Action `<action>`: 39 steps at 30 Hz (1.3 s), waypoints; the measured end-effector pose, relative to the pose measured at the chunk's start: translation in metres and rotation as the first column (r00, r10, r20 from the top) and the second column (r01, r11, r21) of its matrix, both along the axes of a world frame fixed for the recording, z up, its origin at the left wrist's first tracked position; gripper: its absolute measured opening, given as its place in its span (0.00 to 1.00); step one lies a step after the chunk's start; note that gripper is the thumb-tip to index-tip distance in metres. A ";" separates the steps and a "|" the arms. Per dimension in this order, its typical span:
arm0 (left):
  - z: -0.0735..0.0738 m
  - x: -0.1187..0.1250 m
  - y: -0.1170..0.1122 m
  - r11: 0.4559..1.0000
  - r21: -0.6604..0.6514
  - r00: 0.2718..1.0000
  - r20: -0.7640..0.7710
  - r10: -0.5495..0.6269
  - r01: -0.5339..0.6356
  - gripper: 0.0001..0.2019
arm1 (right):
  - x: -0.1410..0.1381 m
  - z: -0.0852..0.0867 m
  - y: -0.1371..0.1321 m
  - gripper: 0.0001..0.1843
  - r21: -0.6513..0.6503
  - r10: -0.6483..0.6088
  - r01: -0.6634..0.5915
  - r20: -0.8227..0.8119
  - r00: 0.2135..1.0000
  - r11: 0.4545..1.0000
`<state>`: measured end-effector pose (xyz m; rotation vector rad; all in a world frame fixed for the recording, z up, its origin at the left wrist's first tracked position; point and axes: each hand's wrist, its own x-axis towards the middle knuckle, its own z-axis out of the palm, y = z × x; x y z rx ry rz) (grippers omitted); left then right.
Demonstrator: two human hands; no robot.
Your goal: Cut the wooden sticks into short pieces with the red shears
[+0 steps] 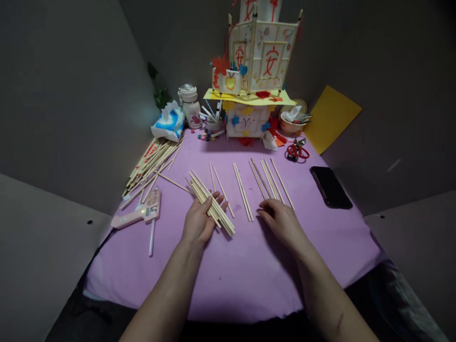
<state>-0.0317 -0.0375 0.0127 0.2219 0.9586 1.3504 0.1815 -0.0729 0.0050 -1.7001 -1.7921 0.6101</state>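
Note:
A bundle of thin wooden sticks (210, 202) lies slanted across the palm of my left hand (198, 221), with the thumb closed over it and the fingertips showing beyond. My right hand (281, 221) rests low over the table, its fingers curled at the near ends of several laid-out sticks (269, 178). Those fingers cover the stick ends, so whether they grip any is hidden. Between the hands a pair of sticks (243, 192) lies side by side. Two more loose sticks (223, 190) lie just behind the left fingertips.
A pink glue gun (151, 206) and a big stick pile (153, 159) are at left. Behind stand a tissue pack (169, 122), bottle (191, 107), pen cup (213, 124) and decorated paper-and-stick model (252, 85). Red-handled scissors (297, 151) and a black phone (330, 187) lie right.

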 end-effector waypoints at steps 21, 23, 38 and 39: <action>0.005 0.001 -0.002 1.000 0.000 0.999 -0.034 0.011 -0.011 0.08 | -0.023 -0.001 -0.006 0.05 -0.082 -0.022 0.047 0.278 0.960 0.996; 0.005 0.001 -0.002 1.000 0.001 0.999 -0.037 0.011 -0.011 0.08 | -0.023 -0.002 -0.006 0.04 -0.061 -0.017 0.036 0.280 0.960 0.998; 0.000 -0.004 0.001 1.000 0.009 0.997 -0.071 0.029 -0.029 0.07 | -0.004 -0.003 0.006 0.08 0.087 -0.188 0.175 0.177 0.966 0.981; 0.001 -0.004 0.001 1.000 0.010 0.997 -0.068 0.029 -0.028 0.08 | 0.004 -0.002 0.006 0.07 0.048 -0.228 0.223 0.213 0.950 0.974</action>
